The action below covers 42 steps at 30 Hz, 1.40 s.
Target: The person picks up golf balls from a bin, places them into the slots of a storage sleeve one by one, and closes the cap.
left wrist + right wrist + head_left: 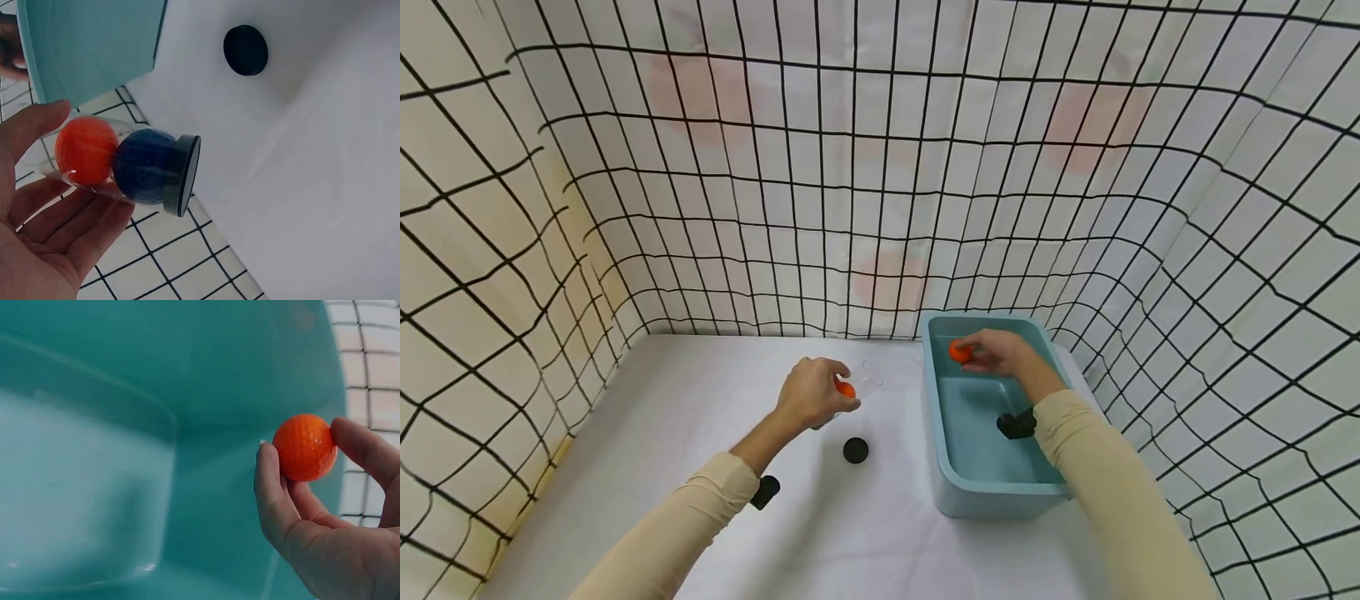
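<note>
Orange ball (305, 447) pinched, R hand (325, 525)

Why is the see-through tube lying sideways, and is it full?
Tipped, not full: the tube in the left hand holds one orange ball and one blue ball.

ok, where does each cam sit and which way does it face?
Head: above, looking forward and down at the table; both sleeves, both hands.
Left wrist: looks past the left hand holding a clear tube.
Right wrist: looks into the teal bin; right hand pinching an orange ball.
Shared: bin, black cap.
</note>
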Motion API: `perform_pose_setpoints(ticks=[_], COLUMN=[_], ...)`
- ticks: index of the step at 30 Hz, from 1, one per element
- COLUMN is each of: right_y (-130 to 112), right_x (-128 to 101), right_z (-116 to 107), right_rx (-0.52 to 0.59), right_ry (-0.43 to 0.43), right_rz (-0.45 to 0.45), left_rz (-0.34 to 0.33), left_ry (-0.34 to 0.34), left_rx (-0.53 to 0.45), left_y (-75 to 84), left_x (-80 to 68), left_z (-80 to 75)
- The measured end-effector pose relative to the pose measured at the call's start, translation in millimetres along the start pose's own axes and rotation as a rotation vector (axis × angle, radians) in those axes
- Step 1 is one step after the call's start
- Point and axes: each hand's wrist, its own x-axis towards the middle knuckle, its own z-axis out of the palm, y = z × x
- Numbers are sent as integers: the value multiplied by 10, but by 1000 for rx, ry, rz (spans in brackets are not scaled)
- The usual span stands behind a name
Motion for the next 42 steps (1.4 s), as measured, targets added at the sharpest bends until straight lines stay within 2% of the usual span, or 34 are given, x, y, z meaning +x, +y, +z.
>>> perform_pose_setpoints(ticks=[5, 10, 18, 26, 34, 42], right_y=[-183, -315, -408, -336, -266, -218], right_x=[-199, -395, -646, -650, -626, -629], right_z=[47, 186, 556, 828, 939, 1035], right_rx=[-16, -65, -256, -332, -353, -366], right_ry=[-60, -141, -234, -251, -274, -240], right_rz=[-57, -119, -197, -200, -202, -224], left_rz=[4, 24, 56, 73, 69, 65], left_ry=[-2, 5, 13, 10, 7, 7], left_rx=[-5, 1, -5, -5, -12, -5], left_y=[20, 50, 88, 122, 150, 179], left_x=[17, 35, 54, 77, 84, 78], left_z=[7, 1, -11, -14, 0, 14])
